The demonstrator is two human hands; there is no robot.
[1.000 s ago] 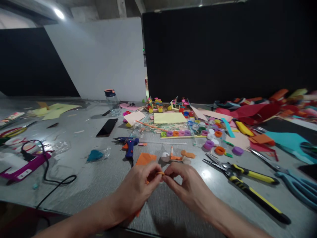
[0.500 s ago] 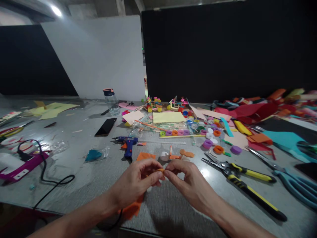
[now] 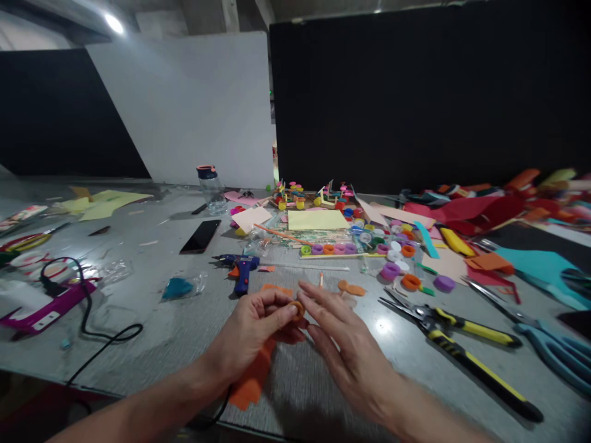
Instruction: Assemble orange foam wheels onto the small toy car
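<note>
Between the thumb and fingers of my left hand (image 3: 258, 326) is a small round orange piece (image 3: 297, 309), partly covered by the fingertips. My right hand (image 3: 346, 341) is close beside it, fingers stretched out and thumb apart, holding nothing that I can see. Whether its fingertips touch the piece I cannot tell. Under my left hand lies a strip of orange felt (image 3: 253, 378). Beyond the hands are flat orange cut-outs (image 3: 351, 288) and a small upright stick (image 3: 321, 280), its base hidden by my right hand. A blue glue gun (image 3: 242, 271) lies beyond my left hand.
Pliers (image 3: 462, 351) and blue-handled scissors (image 3: 554, 351) lie at the right. Bottle caps (image 3: 390, 271), sticks and coloured paper (image 3: 318, 219) spread across the back. A phone (image 3: 200, 237), a bottle (image 3: 211, 191) and a purple power strip (image 3: 50, 311) with its cable are on the left.
My right hand has let go of the orange piece and its fingers have straightened out. The left hand keeps the piece, now turned so its round face shows. The view has shifted slightly.
</note>
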